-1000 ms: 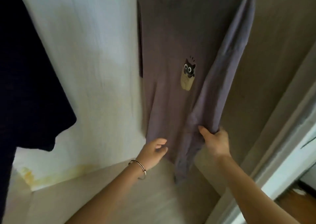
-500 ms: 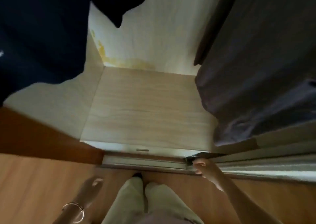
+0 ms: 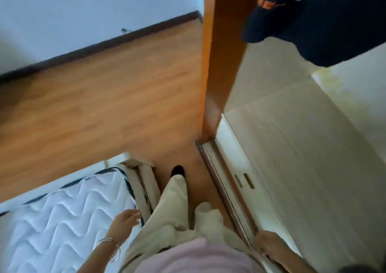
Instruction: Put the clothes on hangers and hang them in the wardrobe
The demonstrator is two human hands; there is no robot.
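Note:
A dark navy garment [image 3: 325,22] with white and orange print hangs inside the wardrobe [image 3: 302,147] at the upper right. My left hand [image 3: 125,220], with a bracelet at the wrist, is empty with fingers loosely apart, next to the mattress corner. My right hand [image 3: 269,242] hangs low by the wardrobe's sliding-door track, holding nothing; its fingers look curled. No hanger or loose clothing is in view.
The wardrobe's orange-brown side panel [image 3: 221,64] stands upright in the middle. A white quilted mattress [image 3: 58,220] lies at the lower left. Wooden floor [image 3: 104,95] stretches to a white wall with dark skirting. My legs in beige trousers [image 3: 173,210] stand between mattress and wardrobe.
Both hands let go of the grey T-shirt hanging in the wardrobe and dropped to my sides. My view swung down and left, away from the wardrobe, toward the floor and mattress.

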